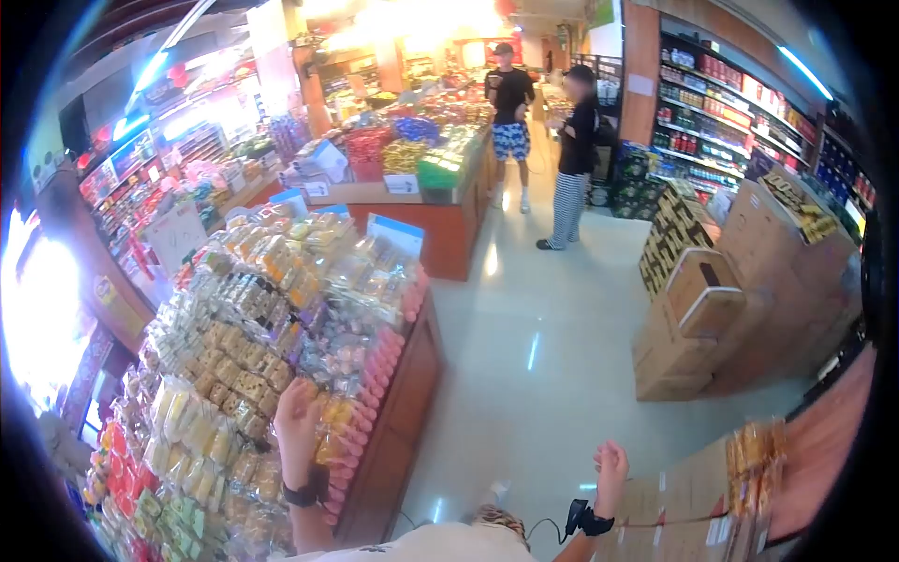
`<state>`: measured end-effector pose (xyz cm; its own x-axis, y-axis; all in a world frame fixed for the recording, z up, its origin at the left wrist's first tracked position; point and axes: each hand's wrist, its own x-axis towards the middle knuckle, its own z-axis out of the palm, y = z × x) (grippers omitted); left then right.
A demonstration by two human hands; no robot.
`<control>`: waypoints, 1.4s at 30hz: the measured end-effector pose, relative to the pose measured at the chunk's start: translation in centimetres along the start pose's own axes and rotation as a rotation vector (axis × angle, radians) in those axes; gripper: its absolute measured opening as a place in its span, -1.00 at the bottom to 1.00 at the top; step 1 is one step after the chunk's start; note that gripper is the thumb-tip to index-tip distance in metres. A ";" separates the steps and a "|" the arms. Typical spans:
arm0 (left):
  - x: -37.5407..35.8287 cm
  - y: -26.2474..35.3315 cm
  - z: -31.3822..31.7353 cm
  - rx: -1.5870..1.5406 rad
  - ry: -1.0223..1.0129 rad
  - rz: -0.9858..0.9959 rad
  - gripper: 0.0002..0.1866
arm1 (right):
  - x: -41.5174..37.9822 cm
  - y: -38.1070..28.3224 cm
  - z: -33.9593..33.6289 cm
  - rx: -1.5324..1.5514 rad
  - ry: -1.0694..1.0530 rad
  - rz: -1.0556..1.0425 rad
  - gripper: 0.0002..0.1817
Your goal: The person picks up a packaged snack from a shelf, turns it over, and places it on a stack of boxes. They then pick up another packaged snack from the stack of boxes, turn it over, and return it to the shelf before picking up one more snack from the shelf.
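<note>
Left hand (298,409) half-curled, nothing visibly held, near glossy plastic-wrapped blocky snacks (251,385); right hand (611,463) loosely curled, empty, near cardboard boxes (688,487).

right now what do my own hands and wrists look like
Both hands, left and right, are bare. Each wrist wears a dark band; the right one's looks bulkier, with a black cable beside it. No sleeve covers either forearm.
</note>
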<state>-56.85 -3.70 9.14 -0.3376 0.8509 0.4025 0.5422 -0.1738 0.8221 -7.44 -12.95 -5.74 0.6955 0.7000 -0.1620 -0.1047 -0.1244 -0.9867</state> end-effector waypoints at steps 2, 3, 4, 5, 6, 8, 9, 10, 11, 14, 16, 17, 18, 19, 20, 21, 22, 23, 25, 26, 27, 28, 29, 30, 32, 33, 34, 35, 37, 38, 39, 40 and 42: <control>-2.9 -2.5 -0.9 -0.002 -0.035 -0.089 -0.58 | -2.7 2.0 -2.0 -0.159 -0.095 -0.020 -0.67; -4.3 -3.3 -1.1 -0.005 -0.061 -0.138 -0.58 | -4.0 2.6 -3.2 -0.246 -0.137 -0.024 -0.65; -5.8 -3.0 -1.5 -0.013 -0.071 -0.096 -0.57 | -5.2 3.0 -4.0 -0.231 -0.186 -0.022 -0.66; -7.2 -4.1 -2.0 -0.127 -0.058 -0.198 -0.58 | -6.1 3.5 -4.4 -0.219 -0.238 -0.026 -0.66; -8.1 -4.5 -2.6 -0.054 -0.057 -0.140 -0.58 | -7.2 3.7 -5.5 -0.211 -0.297 -0.021 -0.66; -10.6 -2.5 -4.4 -0.045 -0.034 -0.167 -0.57 | -9.0 2.2 -6.8 -0.264 -0.314 0.023 -0.66; -11.3 -2.7 -5.0 -0.053 -0.016 -0.181 -0.57 | -8.9 1.4 -6.2 -0.265 -0.323 0.032 -0.65; -12.1 -3.2 -5.6 -0.062 0.000 -0.188 -0.57 | -8.9 1.2 -5.7 -0.247 -0.308 -0.025 -0.65; -12.9 -3.6 -6.2 -0.073 0.010 -0.196 -0.57 | -8.8 1.3 -5.5 -0.232 -0.287 -0.079 -0.65; -14.8 -1.0 -8.0 -0.171 -0.022 -0.314 -0.53 | -7.4 2.0 -4.1 -0.155 -0.308 -0.173 -0.66; -15.6 0.1 -7.0 -0.278 0.001 -0.412 -0.56 | -7.1 0.2 -2.5 -0.243 -0.447 -0.277 -0.59; -16.0 -0.2 -6.7 -0.275 0.043 -0.463 -0.58 | -7.2 -1.3 -1.9 -0.252 -0.504 -0.309 -0.57; -16.9 -0.2 -5.9 0.032 0.093 -0.325 -0.73 | -7.4 -2.4 -2.3 -0.264 -0.586 -0.342 -0.56; -17.0 0.1 -5.1 0.037 -0.011 -0.277 -0.70 | -7.7 -2.7 -3.6 -0.248 -0.626 -0.384 -0.56; -16.7 0.0 -4.2 0.036 -0.089 -0.238 -0.64 | -7.4 -3.1 -4.5 -0.237 -0.687 -0.444 -0.56; -16.7 -0.5 -2.9 0.029 -0.154 -0.201 -0.58 | -6.6 -3.6 -5.6 -0.230 -0.757 -0.514 -0.56; -16.9 0.0 -0.2 -0.002 -0.091 -0.055 -0.60 | -6.0 -3.7 -7.5 -0.145 -0.776 -0.451 -0.58; -17.0 1.0 1.4 -0.011 -0.113 -0.059 -0.60 | -5.4 -3.7 -10.5 -0.066 -0.777 -0.385 -0.59; -17.9 9.0 7.4 -0.042 -0.169 -0.084 -0.62 | -4.1 -4.4 -18.0 -0.030 -0.600 -0.315 -0.63; -18.0 10.3 9.9 -0.112 -0.227 -0.052 -0.62 | -3.6 -4.5 -21.6 -0.053 -0.422 -0.310 -0.65; -17.5 10.8 12.8 -0.186 -0.287 -0.011 -0.63 | -2.8 -3.7 -25.0 -0.031 -0.232 -0.297 -0.68; -17.1 10.8 15.7 -0.151 -0.338 0.035 -0.62 | -2.1 -2.7 -28.5 -0.007 -0.043 -0.278 -0.71; -17.7 12.7 17.9 -0.171 -0.401 0.070 -0.62 | -2.4 -2.8 -32.0 -0.082 0.155 -0.298 -0.71; -18.4 15.5 20.6 -0.189 -0.464 0.105 -0.61 | -2.9 -3.0 -34.9 -0.161 0.353 -0.311 -0.72; -21.1 21.9 25.8 -0.223 -0.545 0.189 -0.62 | -3.4 -1.6 -39.3 0.013 0.561 -0.284 -0.71; -22.8 25.0 28.0 -0.240 -0.560 0.233 -0.62 | -3.7 -1.0 -41.3 0.096 0.664 -0.276 -0.70; -23.9 26.5 30.3 -0.274 -0.642 0.225 -0.63 | -3.9 -0.1 -43.3 0.077 0.691 -0.285 -0.70; -25.2 28.1 32.4 -0.256 -0.705 0.238 -0.64 | -4.3 1.1 -44.8 0.057 0.709 -0.288 -0.69; -28.0 29.7 37.7 -0.333 -0.878 0.208 -0.63 | -5.1 1.5 -46.8 0.035 0.724 -0.243 -0.69; -30.1 32.0 39.3 -0.320 -1.007 0.211 -0.62 | -5.9 0.7 -47.1 0.034 0.722 -0.194 -0.69; -32.0 33.8 40.9 -0.359 -1.127 0.208 -0.61 | -6.2 0.2 -47.5 0.035 0.722 -0.151 -0.70; -33.8 34.7 43.1 -0.397 -1.220 0.273 -0.61 | -5.9 0.4 -48.1 0.031 0.742 -0.161 -0.68; -37.4 36.2 47.3 -0.437 -1.444 0.321 -0.64 | -5.2 1.3 -48.7 0.029 0.776 -0.169 -0.65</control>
<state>11.80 -18.32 4.84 0.8926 0.4450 0.0719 0.0967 -0.3447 0.9337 23.43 -51.02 -5.50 0.9993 0.0161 0.0351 0.0356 -0.0341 -0.9988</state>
